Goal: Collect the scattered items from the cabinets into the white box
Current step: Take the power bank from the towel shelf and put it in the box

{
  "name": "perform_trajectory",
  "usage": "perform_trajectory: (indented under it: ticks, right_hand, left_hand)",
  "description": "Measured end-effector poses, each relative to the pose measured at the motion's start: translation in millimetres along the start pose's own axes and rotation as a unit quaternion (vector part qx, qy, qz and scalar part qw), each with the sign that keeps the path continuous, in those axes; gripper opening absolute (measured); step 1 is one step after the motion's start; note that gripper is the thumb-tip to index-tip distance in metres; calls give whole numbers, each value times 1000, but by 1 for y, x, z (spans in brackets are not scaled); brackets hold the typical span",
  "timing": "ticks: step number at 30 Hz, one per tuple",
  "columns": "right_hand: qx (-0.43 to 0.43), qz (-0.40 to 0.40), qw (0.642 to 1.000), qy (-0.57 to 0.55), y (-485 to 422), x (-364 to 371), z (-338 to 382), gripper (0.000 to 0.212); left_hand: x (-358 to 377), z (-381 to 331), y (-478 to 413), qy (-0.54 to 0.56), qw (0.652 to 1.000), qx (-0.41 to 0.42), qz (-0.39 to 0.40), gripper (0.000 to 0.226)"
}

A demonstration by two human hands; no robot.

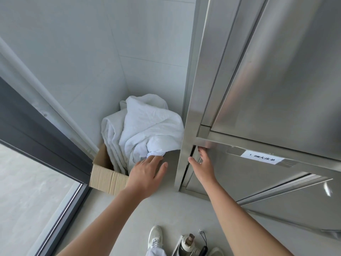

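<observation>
Down in the corner beside the tall stainless-steel cabinet (276, 71), the crumpled white cotton linen (145, 130) sits heaped in the tan corrugated cardboard box (105, 176). My left hand (147, 172) hovers flat and spread just beside it, holding nothing. My right hand (203, 165) hooks its fingertips behind the top corner of the lower brushed-steel door (249, 182). My worry is that the door, swung out, could clip the heap (it leans against the cabinet frame) and spill cloth onto the pale floor (166, 209). The linen looks soft and deeply creased, piled well above the rim, with one bunched end hanging toward me.
</observation>
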State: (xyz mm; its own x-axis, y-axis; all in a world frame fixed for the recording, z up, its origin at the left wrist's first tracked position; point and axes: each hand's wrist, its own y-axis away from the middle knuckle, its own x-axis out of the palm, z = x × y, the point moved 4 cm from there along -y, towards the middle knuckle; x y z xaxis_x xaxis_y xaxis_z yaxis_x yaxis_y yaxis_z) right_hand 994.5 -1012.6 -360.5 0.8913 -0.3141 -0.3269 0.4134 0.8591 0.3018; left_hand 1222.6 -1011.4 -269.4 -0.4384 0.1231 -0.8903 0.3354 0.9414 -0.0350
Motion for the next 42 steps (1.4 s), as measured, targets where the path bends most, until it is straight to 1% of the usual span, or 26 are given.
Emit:
perform_trajectory:
  ticks: [3,9,12,17,20,24,27,29,33,37,40,42]
  right_hand:
    - [9,4,1000,-2,1,1,-2,68]
    - [9,19,1000,2,1,-2,-2,68]
    - [-2,26,1000,6,7,-10,-2,60]
    - [-38,1,997,64,30,-58,-6,48]
    - [-35,-41,993,101,54,-100,-6,48]
    - [-16,-136,981,135,99,-159,-5,49]
    - [11,-205,973,108,134,-196,-4,51]
    - [21,-233,968,93,157,-219,-2,53]
    - [13,-278,956,94,194,-262,2,53]
    - [12,-296,951,89,226,-300,-12,51]
    - [14,-285,954,88,243,-325,-29,51]
    - [17,-273,958,84,254,-338,-41,51]
  left_hand:
    - [-2,5,2,1,1000,-5,4,55]
    - [1,5,4,-4,1000,-7,12,50]
    - [5,1,2,-1,1000,-4,13,43]
    - [14,-16,-6,8,999,14,42,51]
    - [29,-45,-17,25,995,59,71,54]
    - [54,-110,-29,41,977,178,115,48]
    - [66,-155,-26,48,959,247,129,49]
    - [68,-182,-19,45,950,280,132,45]
    - [61,-231,-4,30,931,339,129,43]
    - [50,-275,15,14,925,365,103,52]
    - [49,-298,37,-6,928,362,91,64]
    - [55,-309,54,-22,930,355,95,63]
